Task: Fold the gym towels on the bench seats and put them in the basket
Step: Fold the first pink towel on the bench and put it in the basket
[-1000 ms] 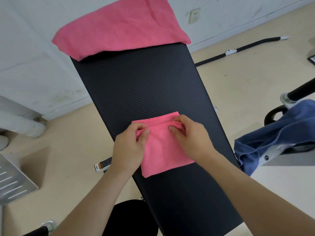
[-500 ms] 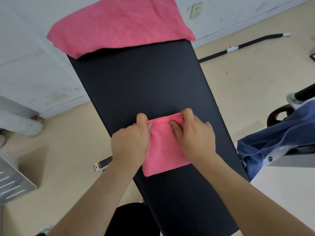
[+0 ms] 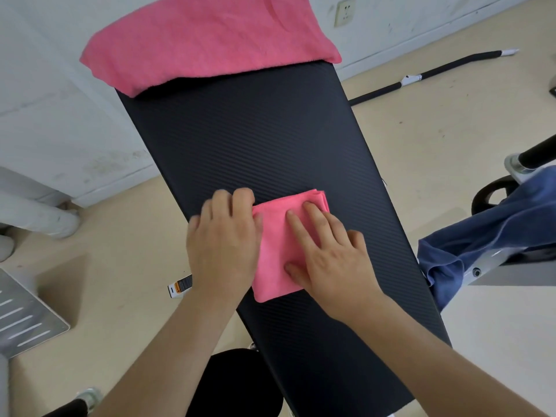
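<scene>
Folded pink towel lies flat on bench, approx. center. R hand: fingers straight, pressing towel down. L hand: palm down over towel's 9 o'clock edge, nothing gripped (fingertips blurred). Second pink towel drapes bench end at 12 o'clock; blue towel at 3 o'clock.

Folded pink towel: centre of bench.
Right hand: flat on it.
Left hand: its 9 o'clock edge.
Larger pink towel: 12 o'clock.

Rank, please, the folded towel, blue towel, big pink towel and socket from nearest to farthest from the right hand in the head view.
1. folded towel, under the right hand.
2. blue towel, to its right.
3. big pink towel, farther ahead.
4. socket, farthest back.
</scene>
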A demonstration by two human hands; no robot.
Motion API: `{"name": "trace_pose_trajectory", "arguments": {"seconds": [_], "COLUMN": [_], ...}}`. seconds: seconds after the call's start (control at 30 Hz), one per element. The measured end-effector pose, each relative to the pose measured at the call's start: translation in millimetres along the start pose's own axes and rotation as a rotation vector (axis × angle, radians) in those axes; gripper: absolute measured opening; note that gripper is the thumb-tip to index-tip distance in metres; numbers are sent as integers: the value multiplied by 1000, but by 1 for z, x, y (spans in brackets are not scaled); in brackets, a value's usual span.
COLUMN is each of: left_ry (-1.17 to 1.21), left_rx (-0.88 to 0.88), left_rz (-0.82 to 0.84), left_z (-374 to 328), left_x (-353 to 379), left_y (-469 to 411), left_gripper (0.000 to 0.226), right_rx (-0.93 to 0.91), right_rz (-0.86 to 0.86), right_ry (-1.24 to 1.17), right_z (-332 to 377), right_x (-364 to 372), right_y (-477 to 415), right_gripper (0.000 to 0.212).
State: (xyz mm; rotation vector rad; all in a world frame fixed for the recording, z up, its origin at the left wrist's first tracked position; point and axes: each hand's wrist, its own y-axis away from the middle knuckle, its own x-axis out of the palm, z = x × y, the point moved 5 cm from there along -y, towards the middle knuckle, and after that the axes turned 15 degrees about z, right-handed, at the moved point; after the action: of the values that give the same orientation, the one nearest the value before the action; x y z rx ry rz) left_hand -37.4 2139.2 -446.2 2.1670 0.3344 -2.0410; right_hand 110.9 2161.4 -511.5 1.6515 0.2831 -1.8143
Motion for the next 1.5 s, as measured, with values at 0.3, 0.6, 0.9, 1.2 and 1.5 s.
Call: {"name": "trace_pose_trajectory", "arguments": {"seconds": [0.3, 0.6, 0.9, 1.2, 1.5], "left_ry": [-236, -266, 89, 624, 491], "left_rx": [474, 485, 432, -74, -35], "left_rz": [343, 207, 201, 700, 483], "left_z": [0, -11, -9, 9, -2], "left_x": [70, 68, 43, 56, 54], "left_y": [72, 66, 46, 98, 110], "left_gripper": [68, 55, 45, 25, 37], "right_rx": [-166, -337, -300, -210, -157], "right_rz": [112, 40, -91, 304, 62], "right_ry": [-84, 175, -62, -414, -181], "right_z": [-20, -15, -13, -30, -10], "right_x": [-8, 11, -1, 12, 16], "right_y": [-2, 27, 15, 42, 38], "right_gripper": [70, 78, 45, 17, 9]}}
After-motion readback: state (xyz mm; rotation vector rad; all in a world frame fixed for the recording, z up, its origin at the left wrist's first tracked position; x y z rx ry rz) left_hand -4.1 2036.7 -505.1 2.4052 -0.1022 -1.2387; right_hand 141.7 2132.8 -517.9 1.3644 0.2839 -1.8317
